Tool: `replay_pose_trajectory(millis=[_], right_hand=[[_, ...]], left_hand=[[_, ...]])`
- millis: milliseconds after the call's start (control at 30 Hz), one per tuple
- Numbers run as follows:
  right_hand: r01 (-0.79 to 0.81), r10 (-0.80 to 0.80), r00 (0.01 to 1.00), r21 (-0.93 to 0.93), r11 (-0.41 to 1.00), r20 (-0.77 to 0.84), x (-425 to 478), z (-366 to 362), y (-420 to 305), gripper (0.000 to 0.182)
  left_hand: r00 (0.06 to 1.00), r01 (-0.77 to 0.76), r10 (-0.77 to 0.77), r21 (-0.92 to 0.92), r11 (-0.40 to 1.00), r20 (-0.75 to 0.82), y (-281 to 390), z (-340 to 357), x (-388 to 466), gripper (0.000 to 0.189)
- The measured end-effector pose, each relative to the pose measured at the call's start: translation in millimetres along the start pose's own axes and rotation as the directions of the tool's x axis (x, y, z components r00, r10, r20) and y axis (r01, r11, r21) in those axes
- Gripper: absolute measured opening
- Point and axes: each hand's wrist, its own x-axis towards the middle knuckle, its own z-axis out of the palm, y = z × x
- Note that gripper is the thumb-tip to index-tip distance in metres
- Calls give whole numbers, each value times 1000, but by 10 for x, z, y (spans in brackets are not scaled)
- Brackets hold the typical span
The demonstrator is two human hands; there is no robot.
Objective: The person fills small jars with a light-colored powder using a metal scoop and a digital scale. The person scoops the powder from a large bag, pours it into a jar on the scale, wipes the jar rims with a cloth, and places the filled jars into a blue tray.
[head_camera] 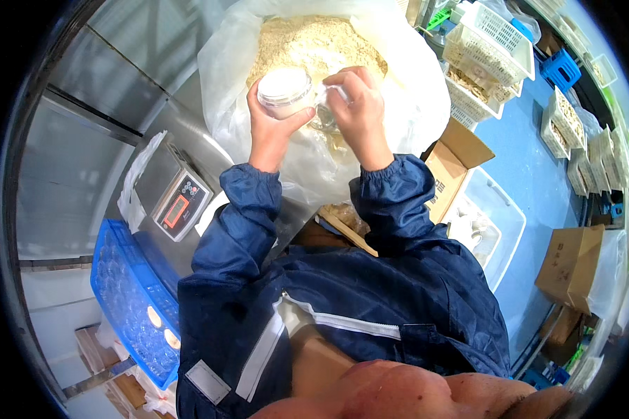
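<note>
My left hand [272,125] is closed around a clear plastic jar [285,94] with a white top. Just to its right, my right hand [359,105] pinches a crumpled piece of clear plastic film [336,95] close to the jar's side. Both hands are above a large translucent plastic bag [414,110], opened wide and holding pale yellow powdery or flaky material [314,42]. Something clear and shiny lies under my right hand; its kind cannot be told.
A digital scale [181,204] stands on the metal table at left, beside a blue crate [131,298] of clear containers. White plastic baskets [487,47], an open cardboard box [448,162] and a clear plastic bin [508,225] are at right. Another carton [568,267] stands farther right.
</note>
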Motion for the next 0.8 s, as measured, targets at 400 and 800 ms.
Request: replay_pose_trajectory(millis=[400,800], right_hand=[[-498,361,866,529,687,346,-61,217,168,31],[-84,87,996,178,980,-8,-474,459,-217,45]], left_hand=[[992,83,-63,-193,978,109,57,-25,32,91],[997,72,-75,-266,961,-2,-50,-66,170,83]])
